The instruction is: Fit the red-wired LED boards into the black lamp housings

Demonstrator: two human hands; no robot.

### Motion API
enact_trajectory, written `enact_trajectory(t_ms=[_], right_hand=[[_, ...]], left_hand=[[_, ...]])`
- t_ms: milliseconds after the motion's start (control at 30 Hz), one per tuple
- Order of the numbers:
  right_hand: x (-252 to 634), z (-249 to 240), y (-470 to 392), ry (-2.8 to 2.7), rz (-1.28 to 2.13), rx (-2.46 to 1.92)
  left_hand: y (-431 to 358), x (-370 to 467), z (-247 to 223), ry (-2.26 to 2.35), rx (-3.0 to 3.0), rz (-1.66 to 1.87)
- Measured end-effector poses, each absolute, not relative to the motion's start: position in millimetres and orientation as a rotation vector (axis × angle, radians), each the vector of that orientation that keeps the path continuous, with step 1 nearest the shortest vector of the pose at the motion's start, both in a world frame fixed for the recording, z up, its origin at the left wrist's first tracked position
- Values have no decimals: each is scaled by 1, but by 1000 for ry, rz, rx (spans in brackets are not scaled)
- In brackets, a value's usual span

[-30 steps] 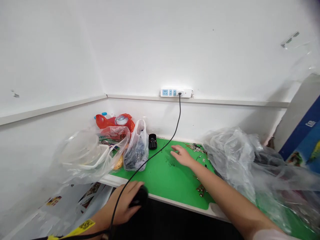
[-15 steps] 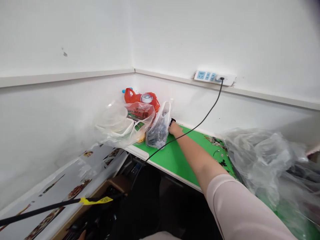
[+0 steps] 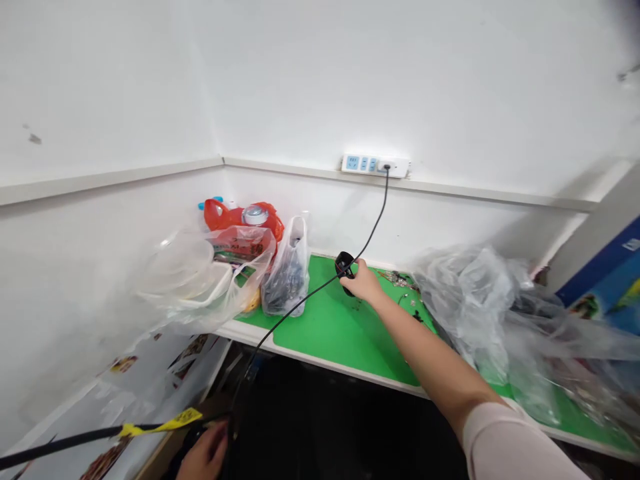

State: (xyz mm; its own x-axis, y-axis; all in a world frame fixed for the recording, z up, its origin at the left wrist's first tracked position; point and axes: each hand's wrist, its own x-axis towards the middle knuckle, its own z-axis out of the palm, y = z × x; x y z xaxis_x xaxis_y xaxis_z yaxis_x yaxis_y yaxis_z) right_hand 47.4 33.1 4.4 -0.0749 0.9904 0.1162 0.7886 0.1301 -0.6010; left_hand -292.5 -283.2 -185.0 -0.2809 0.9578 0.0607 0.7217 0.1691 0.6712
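My right hand (image 3: 364, 283) reaches out over the green tabletop, fingers closed on a black round piece (image 3: 344, 264). The piece looks hollow like a cup or short cylinder; its exact kind is unclear. A thin black cable (image 3: 320, 288) crosses in front of it. My left hand (image 3: 204, 455) is low at the bottom left, its fingers curled against something dark that I cannot make out. Beside it runs a thicker black cable (image 3: 65, 445) with a yellow tag (image 3: 175, 421).
Plastic bags (image 3: 289, 280) and a clear bag with white containers (image 3: 200, 280) stand in the left corner. A power strip (image 3: 353, 163) is on the wall. Small loose parts (image 3: 397, 279) and crumpled clear plastic (image 3: 475, 300) lie on the right of the green table (image 3: 345, 340).
My right hand has drawn back from beside the bag and now shows the black piece over the green surface. The left hand has come further into view. The camera has turned right.
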Motion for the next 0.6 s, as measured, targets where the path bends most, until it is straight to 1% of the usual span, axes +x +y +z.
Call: enact_trajectory(t_ms=[33,100,167,233,300,433,533,600], right_hand=[[58,4,23,-1826,624,-1633],[77,2,2,-1679,793,-1466],[92,2,-20,-1572,884,-1328],[102,5,-40,-1507,858,-1279],[109,9,-55,-1487,754,-1331],[117,14,-69,-1504,572,-1585],[122,11,-65,-1608,476,-1737],[128,11,-55,-1763,460,-1747]], left_hand=[[-265,-275,-166,1912,1660,924],[-231,-233,-124,1525,1790,846],[-199,-188,-82,1241,1761,808],[-166,-142,-48,1121,1524,935],[-129,-100,-27,997,1344,1061],[-61,-28,-14,759,960,1200],[-26,9,-18,668,785,1152],[-10,22,-24,676,713,1118]])
